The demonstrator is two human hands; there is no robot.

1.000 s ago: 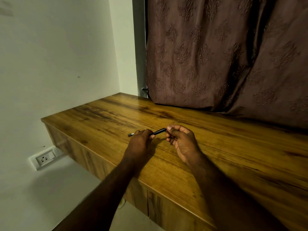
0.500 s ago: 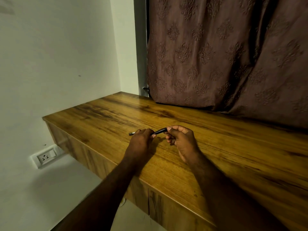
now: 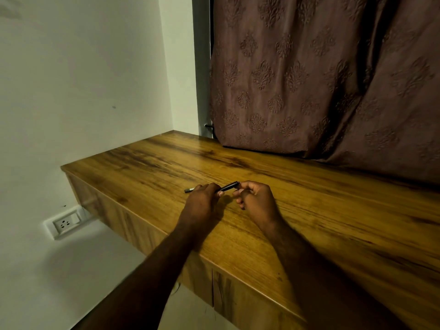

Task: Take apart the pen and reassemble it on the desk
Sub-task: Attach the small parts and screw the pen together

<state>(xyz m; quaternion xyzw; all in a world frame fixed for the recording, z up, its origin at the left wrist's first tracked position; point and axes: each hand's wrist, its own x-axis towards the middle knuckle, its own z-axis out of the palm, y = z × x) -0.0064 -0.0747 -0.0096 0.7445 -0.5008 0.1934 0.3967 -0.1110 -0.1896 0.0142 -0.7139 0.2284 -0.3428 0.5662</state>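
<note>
A slim black pen (image 3: 229, 186) is held just above the wooden desk (image 3: 333, 210), slanting up to the right. My left hand (image 3: 202, 201) is closed around its middle, and the grey tip (image 3: 189, 190) sticks out to the left. My right hand (image 3: 256, 201) has its fingers curled, with thumb and index fingertip right at the pen's black right end. Whether they pinch that end or a small part is hidden.
A brown patterned curtain (image 3: 309, 79) hangs over the back of the desk. A white wall (image 3: 83, 79) stands at the left with a socket (image 3: 65, 223) below the desk's left end. The desk's front edge (image 3: 214, 260) runs under my forearms.
My right hand's fingers have slid slightly right, so more of the pen's black end shows. My left hand keeps its grip on the pen.
</note>
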